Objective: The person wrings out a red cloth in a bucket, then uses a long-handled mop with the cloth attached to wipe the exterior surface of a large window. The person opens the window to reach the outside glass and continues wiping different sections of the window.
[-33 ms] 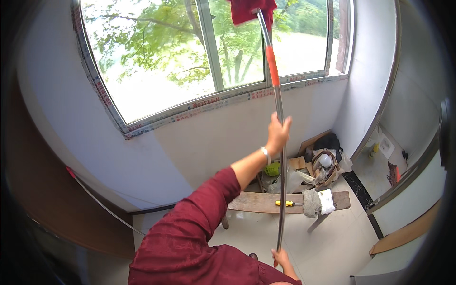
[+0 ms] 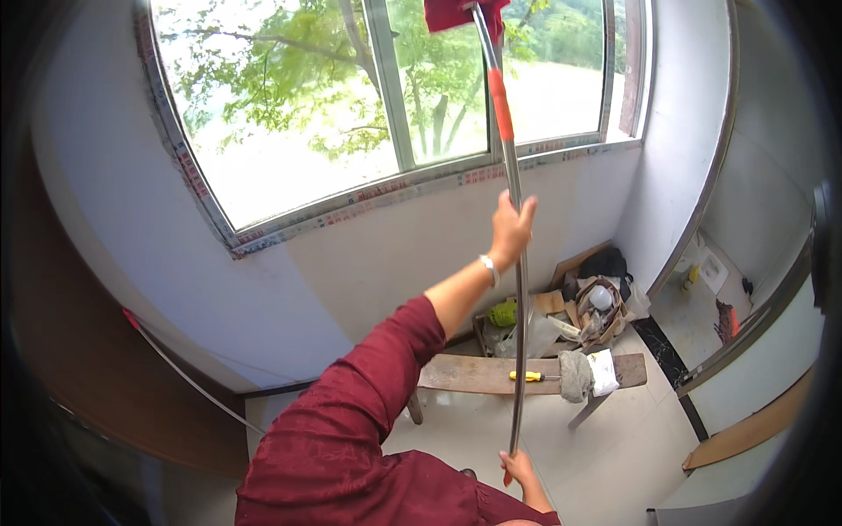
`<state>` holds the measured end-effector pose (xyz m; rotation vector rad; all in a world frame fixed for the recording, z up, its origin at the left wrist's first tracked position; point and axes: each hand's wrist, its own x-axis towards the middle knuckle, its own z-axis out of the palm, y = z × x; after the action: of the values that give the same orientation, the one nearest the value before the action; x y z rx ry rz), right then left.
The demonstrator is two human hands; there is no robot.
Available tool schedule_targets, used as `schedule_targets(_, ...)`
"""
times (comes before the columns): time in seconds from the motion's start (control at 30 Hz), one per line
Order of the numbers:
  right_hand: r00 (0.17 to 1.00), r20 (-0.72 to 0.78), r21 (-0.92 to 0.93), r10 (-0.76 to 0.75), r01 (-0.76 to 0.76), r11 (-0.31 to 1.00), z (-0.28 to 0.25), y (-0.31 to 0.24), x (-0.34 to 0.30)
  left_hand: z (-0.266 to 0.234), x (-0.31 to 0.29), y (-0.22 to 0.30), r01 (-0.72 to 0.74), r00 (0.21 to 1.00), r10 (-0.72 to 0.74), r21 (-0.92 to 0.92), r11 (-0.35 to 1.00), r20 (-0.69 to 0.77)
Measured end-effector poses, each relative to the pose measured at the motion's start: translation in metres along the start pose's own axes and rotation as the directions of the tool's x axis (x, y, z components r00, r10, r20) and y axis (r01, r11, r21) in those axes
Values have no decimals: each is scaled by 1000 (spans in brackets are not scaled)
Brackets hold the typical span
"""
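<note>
Wiping the window glass (image 2: 289, 96) with the long mop pole (image 2: 517, 289).
I keep left hand (image 2: 511, 230) and right hand (image 2: 519, 466) clamped on it, pressing the red pad (image 2: 460, 13) flat.

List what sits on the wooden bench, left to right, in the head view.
Yellow-handled screwdriver → grey cloth → white folded cloth, all on the wooden bench. The metal pole crosses in front of the screwdriver's handle.
</note>
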<state>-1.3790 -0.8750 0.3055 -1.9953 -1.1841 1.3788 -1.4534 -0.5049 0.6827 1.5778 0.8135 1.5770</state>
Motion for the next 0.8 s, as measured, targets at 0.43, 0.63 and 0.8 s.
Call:
schedule_targets(0.43, 755, 564, -319, -335, 574, 754, 23, -130, 75, -162, -10, 157, 180, 955, -19, -527, 830, 296)
schedule_targets(0.63, 384, 259, -164, -886, 922, 352, -1, -320, 85, -293, -95, 171, 12, 999, -20, -271, 962, -26)
schedule_targets(0.8, -154, 172, -487, -973, 845, -220, 43, -518, 80, -387, -151, 169, -100, 962, 83, -56, 993, -259)
